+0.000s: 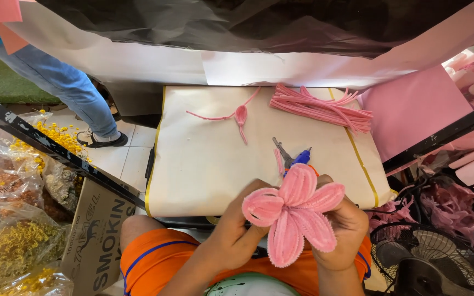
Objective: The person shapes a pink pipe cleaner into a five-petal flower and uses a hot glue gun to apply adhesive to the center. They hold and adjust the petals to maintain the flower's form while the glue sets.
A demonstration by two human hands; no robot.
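While both hands' fingers (248, 219) grip a pink flower (294, 214), pliers (291, 157) lie on the cream tabletop (204, 164).

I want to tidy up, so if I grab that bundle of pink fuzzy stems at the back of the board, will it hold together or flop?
The bundle of pink stems probably sags and splays: the strands look thin and loose, with ends already fanning out. Likely very light, unlikely to roll.

**Head view: both hands on pink pipe-cleaner flower**

Left hand (236, 227) pinches one petal of the pink flower (294, 215); right hand (346, 227) grips it from behind. On the cream board (204, 164): pliers (292, 156), a single looped petal (241, 116), a bundle of pink stems (320, 108). Another person's jeans leg (67, 87) at upper left.
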